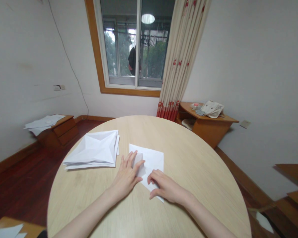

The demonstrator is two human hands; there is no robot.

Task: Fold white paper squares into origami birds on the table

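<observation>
A partly folded sheet of white paper (155,160) lies on the round wooden table (149,132), with a flap turned over at its left side. My left hand (130,168) rests on that folded left side, fingers spread and holding nothing. Over the lower right part of the sheet is my right hand (164,185), its fingers curled with the thumb apart from them and nothing visible between. To the left sits a stack of creased white paper (96,147).
A low wooden cabinet (66,129) with papers on top stands by the left wall. A corner desk (208,127) holding a cloth bag (212,109) is at the back right. A patterned curtain (177,66) hangs beside the window.
</observation>
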